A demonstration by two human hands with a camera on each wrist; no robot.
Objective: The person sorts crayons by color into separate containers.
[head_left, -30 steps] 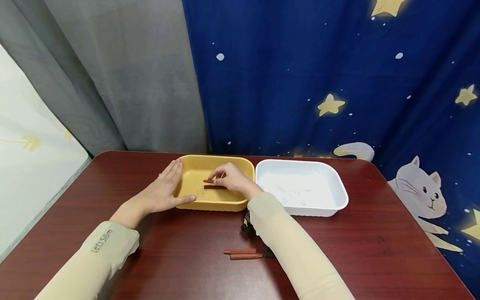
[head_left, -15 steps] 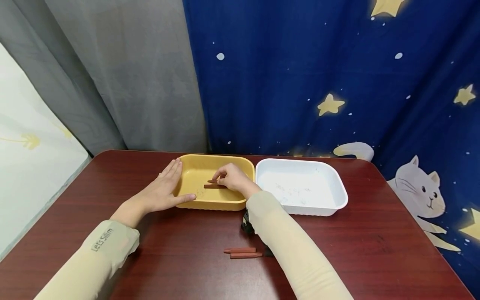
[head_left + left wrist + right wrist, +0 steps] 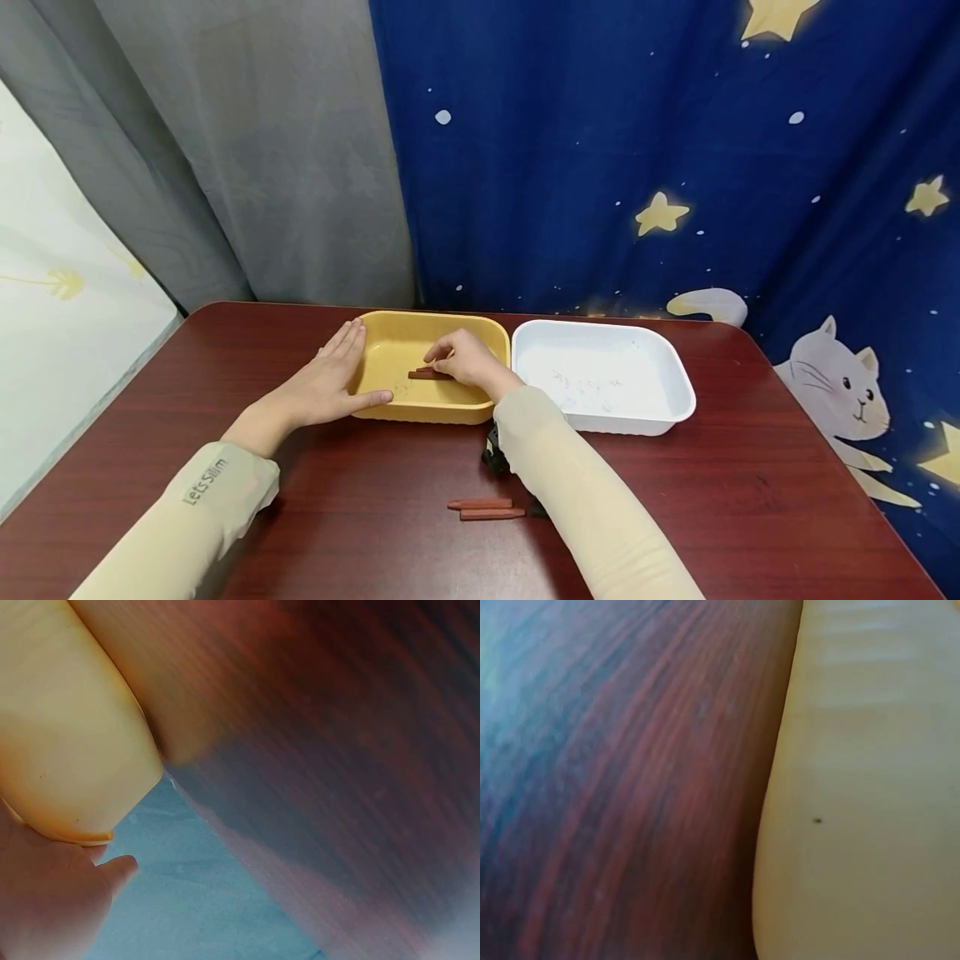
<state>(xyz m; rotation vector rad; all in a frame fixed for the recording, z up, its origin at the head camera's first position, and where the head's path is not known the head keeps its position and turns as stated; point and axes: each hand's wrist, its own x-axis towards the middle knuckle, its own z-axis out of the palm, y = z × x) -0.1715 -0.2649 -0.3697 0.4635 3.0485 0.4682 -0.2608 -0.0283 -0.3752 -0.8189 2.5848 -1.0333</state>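
Note:
My left hand (image 3: 326, 379) rests on the left end of the yellow basin (image 3: 427, 412), fingers straight along the side and thumb over the front rim. In the left wrist view, part of this hand (image 3: 56, 892) lies against the basin's yellow wall (image 3: 67, 735). Inside the basin, my right hand (image 3: 468, 358) pinches a thin reddish-brown crayon, mostly covered by the fingers. A second crayon (image 3: 426, 375) lies on the basin floor just in front of it. The right wrist view shows only a smooth yellow wall (image 3: 862, 802) beside the wooden tabletop.
A white basin (image 3: 600, 423) stands directly right of the yellow one. Two more brown crayons (image 3: 486, 509) lie side by side on the dark red table (image 3: 360, 525), near my right forearm. A black device (image 3: 493, 454) shows under my right wrist. Curtains hang behind.
My right hand has shifted slightly right and toward me, bringing the pinched crayon against the one lying in the basin. The left hand has stayed put.

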